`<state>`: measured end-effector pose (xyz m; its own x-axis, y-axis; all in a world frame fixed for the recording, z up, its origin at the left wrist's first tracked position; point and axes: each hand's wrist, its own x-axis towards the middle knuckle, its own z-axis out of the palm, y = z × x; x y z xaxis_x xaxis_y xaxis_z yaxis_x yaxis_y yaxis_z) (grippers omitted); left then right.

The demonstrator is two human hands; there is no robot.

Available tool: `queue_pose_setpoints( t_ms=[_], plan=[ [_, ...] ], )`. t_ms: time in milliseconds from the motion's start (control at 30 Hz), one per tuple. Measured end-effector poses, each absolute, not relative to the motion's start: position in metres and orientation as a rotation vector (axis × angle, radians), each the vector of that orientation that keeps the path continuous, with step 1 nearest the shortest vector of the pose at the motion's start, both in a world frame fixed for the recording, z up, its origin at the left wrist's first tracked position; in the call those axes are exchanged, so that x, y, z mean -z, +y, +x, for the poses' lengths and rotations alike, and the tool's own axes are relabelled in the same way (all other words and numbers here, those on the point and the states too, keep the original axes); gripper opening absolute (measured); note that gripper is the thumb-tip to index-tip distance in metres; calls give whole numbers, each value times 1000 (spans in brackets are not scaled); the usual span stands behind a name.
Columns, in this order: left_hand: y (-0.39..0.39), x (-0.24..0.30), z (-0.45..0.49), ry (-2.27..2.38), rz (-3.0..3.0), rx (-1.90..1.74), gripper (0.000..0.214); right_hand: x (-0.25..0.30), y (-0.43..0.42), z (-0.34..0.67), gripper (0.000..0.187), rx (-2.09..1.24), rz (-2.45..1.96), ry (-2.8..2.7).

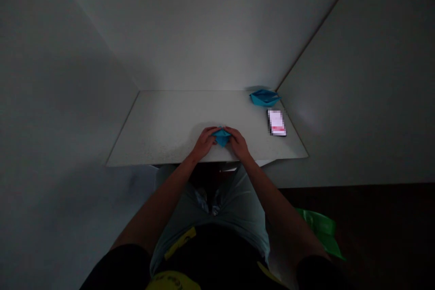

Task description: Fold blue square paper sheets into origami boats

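Observation:
Between my hands, close to the front edge of the white table (163, 122), is a small piece of folded blue paper (222, 137). Its lower end comes to a point towards me. My left hand (204, 142) grips the paper's left side, fingers curled over its upper edge. On the opposite side my right hand (238, 142) holds it in the same way. The fingertips partly cover the paper's edges. A larger blue paper boat (264, 98) sits at the table's back right corner, apart from both hands.
A phone with a lit, blurred screen (277, 123) lies on the right of the table, in front of the boat. Walls enclose the table at the back, left and right. A green plastic item (321, 229), perhaps a bag, is low on the right beside my arm.

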<state>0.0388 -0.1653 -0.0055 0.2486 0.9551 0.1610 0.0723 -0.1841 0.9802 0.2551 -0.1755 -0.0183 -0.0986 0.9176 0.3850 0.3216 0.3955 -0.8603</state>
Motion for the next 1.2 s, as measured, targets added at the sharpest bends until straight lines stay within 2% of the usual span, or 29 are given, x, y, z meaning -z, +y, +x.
queue_pose_setpoints(
  t_ms=[67, 133, 267, 300, 400, 567, 633, 733, 967, 1200],
  plan=[
    [-166, 5, 37, 953, 1467, -1111, 41, 21, -177, 258, 40, -749, -1133, -1598],
    [-167, 5, 38, 959, 1428, -1094, 48, 20, -179, 258, 38, -764, -1138, -1577],
    [-165, 12, 43, 1038, 1369, -1019, 98, 12, -184, 254, 37, -817, -1126, -1541],
    [-163, 13, 43, 1041, 1364, -1009, 104, 11, -185, 253, 37, -845, -1133, -1528],
    [-159, 14, 41, 1058, 1340, -1021, 93, 8, -187, 252, 38, -978, -1148, -1448],
    [-157, 3, 39, 1141, 1348, -1095, 42, 0, -182, 248, 53, -1052, -1175, -1396],
    [-158, -1, 39, 1161, 1406, -1106, 35, -4, -179, 245, 51, -1063, -1227, -1449],
    [-160, -4, 39, 1197, 1425, -1093, 32, -12, -175, 241, 41, -1079, -1291, -1522],
    [-161, -9, 44, 1231, 1363, -1178, 32, -26, -175, 232, 43, -1024, -1307, -1468],
    [-154, -8, 45, 1279, 1049, -1445, 46, -27, -167, 234, 49, -985, -1289, -1205]
  ],
)
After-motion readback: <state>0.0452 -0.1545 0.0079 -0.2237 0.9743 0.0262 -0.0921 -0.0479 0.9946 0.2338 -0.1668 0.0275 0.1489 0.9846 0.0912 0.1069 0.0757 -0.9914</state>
